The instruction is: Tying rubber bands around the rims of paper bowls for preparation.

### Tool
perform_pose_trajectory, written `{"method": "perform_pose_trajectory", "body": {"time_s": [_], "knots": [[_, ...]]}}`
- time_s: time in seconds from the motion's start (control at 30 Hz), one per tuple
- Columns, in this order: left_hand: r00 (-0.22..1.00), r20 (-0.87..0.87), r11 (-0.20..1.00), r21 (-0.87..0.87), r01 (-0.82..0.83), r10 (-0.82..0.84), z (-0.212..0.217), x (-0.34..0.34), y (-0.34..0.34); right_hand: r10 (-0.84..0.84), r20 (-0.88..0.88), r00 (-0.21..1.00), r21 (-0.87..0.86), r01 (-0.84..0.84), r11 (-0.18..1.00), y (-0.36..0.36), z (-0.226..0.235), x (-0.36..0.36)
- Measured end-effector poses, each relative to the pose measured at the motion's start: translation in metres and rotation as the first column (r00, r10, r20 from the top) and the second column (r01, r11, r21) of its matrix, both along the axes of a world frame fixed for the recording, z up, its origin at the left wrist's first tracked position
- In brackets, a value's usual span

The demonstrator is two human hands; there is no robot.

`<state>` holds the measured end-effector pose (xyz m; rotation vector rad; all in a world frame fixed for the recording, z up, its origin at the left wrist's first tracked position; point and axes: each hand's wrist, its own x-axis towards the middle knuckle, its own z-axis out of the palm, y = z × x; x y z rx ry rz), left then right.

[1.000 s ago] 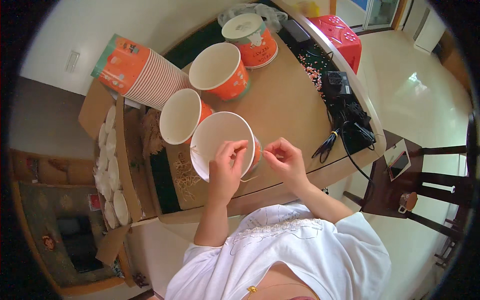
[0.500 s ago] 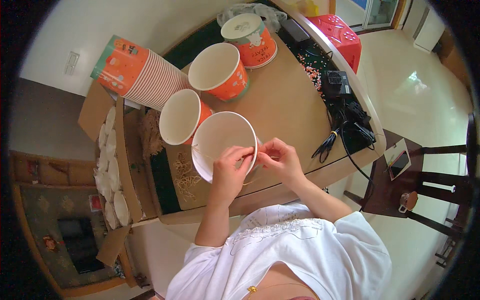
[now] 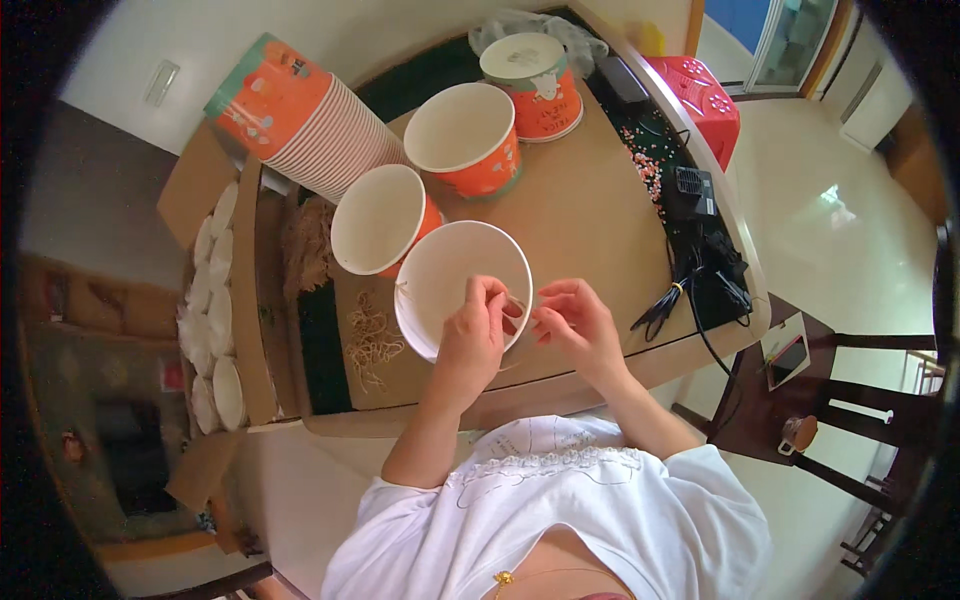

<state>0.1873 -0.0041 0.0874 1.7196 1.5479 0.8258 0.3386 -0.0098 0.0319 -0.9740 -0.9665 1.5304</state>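
At the left, the tall stack of nested orange-and-green paper tubs [image 3: 320, 130] looks tilted, so a bumped base might topple it. The loose pile of thin tan fibre strands [image 3: 371, 345] could snag on a passing sleeve. To its right, the orange paper tub with a white inside [image 3: 378, 220] crowds the white-lined round paper tub [image 3: 450, 265], which sits at the worktop's near edge [image 3: 480, 408] between pile and hands; a sideways push could knock the two together or tip the nearer one over. The left hand [image 3: 472, 338] bends its fingers together inside the right rim, and the right hand [image 3: 580, 335] curls its own just outside; whether either pinches anything I cannot tell. Uneven pressure there could crease the paper wall, and a thin pale strand [image 3: 508, 368] hanging below the rim could slip or tangle.
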Motion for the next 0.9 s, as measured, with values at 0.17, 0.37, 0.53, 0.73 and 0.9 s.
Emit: {"method": "perform_pose_trajectory", "body": {"time_s": [0.17, 0.37, 0.53, 0.73, 0.9], "knots": [[0.999, -0.013, 0.999, 0.026, -0.038, 0.039, 0.002, -0.004, -0.001, -0.376, 0.443, 0.814, 0.577, 0.063, 0.814, 0.013, 0.026, 0.009], [0.998, 0.056, 0.994, 0.105, -0.006, 0.001, 0.005, -0.004, 0.0, -0.193, 0.705, 0.682, 0.585, -0.406, 0.702, 0.036, 0.042, 0.011], [0.957, -0.245, 0.858, 0.446, 0.257, -0.159, 0.016, -0.022, -0.018, -0.003, 0.713, 0.702, 0.328, -0.329, 0.886, 0.034, 0.052, 0.007], [0.88, -0.466, 0.683, 0.673, 0.284, 0.093, -0.032, -0.031, -0.056, -0.079, 0.707, 0.703, 0.37, -0.272, 0.888, 0.032, 0.05, -0.002], [0.88, -0.359, 0.602, 0.791, 0.11, 0.31, -0.06, -0.03, -0.045, -0.045, 0.741, 0.67, 0.312, -0.284, 0.907, 0.032, 0.05, -0.007]]}}
